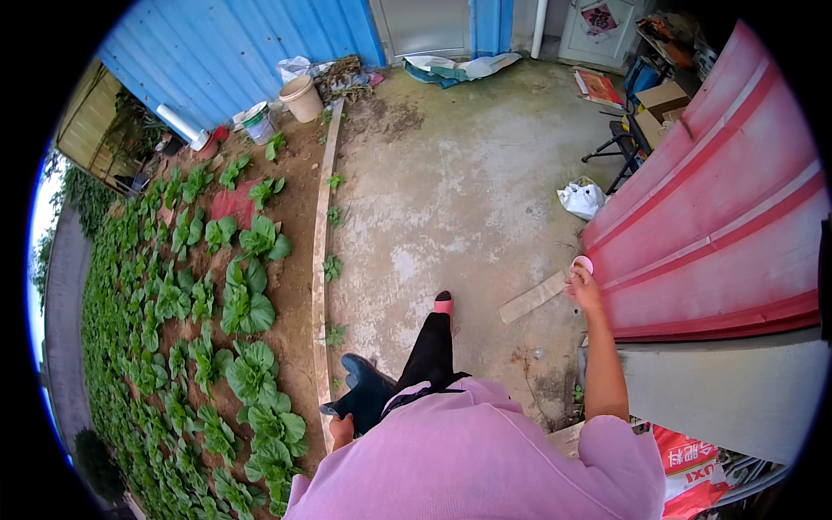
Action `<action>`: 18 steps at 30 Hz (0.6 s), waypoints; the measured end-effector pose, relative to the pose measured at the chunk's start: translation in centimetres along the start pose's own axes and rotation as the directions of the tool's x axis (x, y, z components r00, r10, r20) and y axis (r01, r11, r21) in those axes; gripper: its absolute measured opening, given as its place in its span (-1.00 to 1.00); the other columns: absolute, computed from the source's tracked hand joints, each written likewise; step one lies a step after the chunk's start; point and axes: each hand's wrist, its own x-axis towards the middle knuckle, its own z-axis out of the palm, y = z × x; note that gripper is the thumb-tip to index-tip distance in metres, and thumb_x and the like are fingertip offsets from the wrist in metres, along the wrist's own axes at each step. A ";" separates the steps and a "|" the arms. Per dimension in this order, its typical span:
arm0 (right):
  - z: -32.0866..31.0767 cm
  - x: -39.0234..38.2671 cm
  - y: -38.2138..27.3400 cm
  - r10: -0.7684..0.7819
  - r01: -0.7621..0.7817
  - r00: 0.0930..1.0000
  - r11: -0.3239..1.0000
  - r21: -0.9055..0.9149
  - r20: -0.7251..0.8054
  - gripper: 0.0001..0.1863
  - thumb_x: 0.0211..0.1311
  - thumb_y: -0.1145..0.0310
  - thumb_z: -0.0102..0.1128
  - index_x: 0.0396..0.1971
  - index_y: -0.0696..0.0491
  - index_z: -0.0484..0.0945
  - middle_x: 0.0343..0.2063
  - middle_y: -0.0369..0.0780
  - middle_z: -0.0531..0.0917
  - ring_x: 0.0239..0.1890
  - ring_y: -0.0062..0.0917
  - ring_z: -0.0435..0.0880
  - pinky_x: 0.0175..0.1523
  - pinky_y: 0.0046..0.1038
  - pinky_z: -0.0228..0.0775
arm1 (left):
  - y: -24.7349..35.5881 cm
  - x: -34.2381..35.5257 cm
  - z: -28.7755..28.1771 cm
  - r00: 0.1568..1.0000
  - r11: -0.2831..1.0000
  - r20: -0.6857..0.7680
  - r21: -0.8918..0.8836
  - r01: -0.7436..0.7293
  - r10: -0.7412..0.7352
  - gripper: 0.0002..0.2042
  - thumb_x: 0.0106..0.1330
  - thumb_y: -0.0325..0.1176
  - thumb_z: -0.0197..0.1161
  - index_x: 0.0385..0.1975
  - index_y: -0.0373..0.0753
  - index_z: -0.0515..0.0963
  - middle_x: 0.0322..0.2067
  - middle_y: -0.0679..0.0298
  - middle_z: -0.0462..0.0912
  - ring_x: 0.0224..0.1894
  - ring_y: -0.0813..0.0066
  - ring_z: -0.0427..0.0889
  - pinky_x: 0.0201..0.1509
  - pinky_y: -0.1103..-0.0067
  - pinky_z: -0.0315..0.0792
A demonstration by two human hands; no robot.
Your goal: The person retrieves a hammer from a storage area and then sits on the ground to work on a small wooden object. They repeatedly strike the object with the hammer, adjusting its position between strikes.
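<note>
Down at my left side, my left hand (341, 430) is closed on the top of dark blue rubber boots (368, 387); one boot partly covers another, so I cannot tell them fully apart. Stretched out to the right, my right hand (582, 288) holds a small round pink cup (582, 263) by its rim, close to the red corrugated metal sheet (711, 217). What the cup contains does not show clearly. My foot in a pink shoe (444, 304) stands on the concrete.
A leafy vegetable bed (208, 347) lies left, behind a low edging strip (322, 260). A flat board (533, 297) lies by my right hand. White bag (581, 198), black folding chair (620, 152) and cardboard box (663, 102) stand right. Buckets (301, 98) sit by the blue wall.
</note>
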 end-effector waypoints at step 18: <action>5.5 -5.5 20.3 0.977 -0.884 0.136 0.193 0.426 -0.162 -0.88 0.04 0.41 -0.27 -0.56 -0.02 0.31 -0.78 -0.29 0.26 -0.80 -0.55 0.22 -0.55 -0.42 0.20 | 47.1 29.5 15.4 0.928 0.967 0.284 0.016 -0.254 0.239 -0.65 -0.15 -0.26 0.21 -0.40 -0.38 0.52 -0.39 0.04 0.57 -0.29 0.20 0.56 -0.19 0.45 0.39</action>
